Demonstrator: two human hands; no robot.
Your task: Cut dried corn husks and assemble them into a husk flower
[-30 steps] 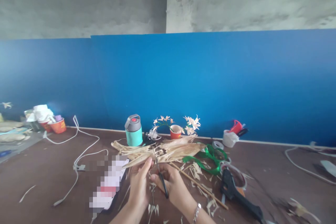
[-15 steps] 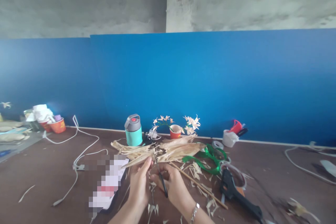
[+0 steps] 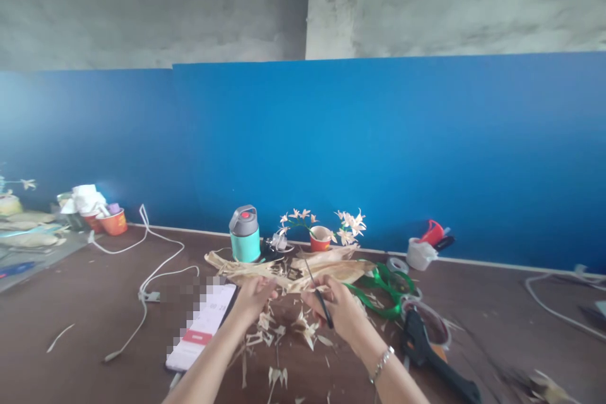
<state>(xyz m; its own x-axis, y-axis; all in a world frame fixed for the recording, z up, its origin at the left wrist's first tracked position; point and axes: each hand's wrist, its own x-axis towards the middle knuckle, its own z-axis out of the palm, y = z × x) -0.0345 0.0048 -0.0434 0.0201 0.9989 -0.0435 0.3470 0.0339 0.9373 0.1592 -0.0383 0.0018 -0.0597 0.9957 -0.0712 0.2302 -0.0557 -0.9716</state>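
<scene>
My right hand is closed round a pair of black-handled scissors, whose blades point up and away. My left hand is closed in a pinch on a dry pale husk strip that runs across to the scissors. Both hands hover over a brown table, just in front of a heap of dried husks. Cut husk scraps lie scattered under the hands.
A phone lies left of my left arm. Behind stand a teal flask, a red cup with husk flowers, green ribbon and a black glue gun. White cables trail on the left.
Both hands moved farther out over the table and apart, the right one carrying the scissors to the right. More cut scraps lie beneath them. The view shifted slightly.
</scene>
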